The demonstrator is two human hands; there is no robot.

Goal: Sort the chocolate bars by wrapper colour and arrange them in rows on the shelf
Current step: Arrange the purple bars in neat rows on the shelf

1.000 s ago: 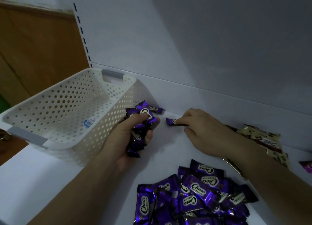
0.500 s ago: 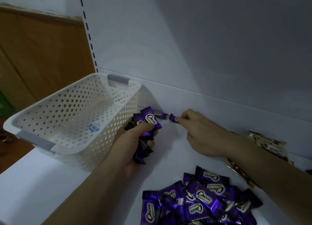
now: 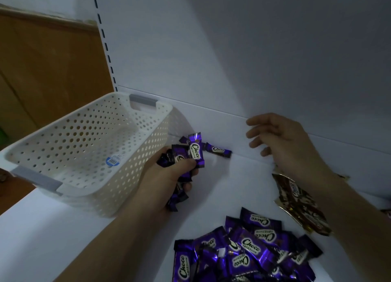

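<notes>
Bars in purple wrappers (image 3: 195,152) fill your left hand (image 3: 167,178), fingers curled round them, just left of one purple bar (image 3: 218,150) lying at the back of the shelf (image 3: 232,186). Your right hand (image 3: 281,137) hovers loosely spread, holding nothing. The white basket (image 3: 88,188) at far left holds a barcode sticker (image 3: 113,161).

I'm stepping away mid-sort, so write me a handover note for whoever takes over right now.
Left hand grips a bunch of purple bars beside the white basket. Right hand is open and empty, above the shelf.
One purple bar lies by the back wall, starting a row. A purple pile sits in front; brown-and-gold bars lie under the right forearm.
Left to do: row up the handful and pile, then the brown-and-gold bars.
</notes>
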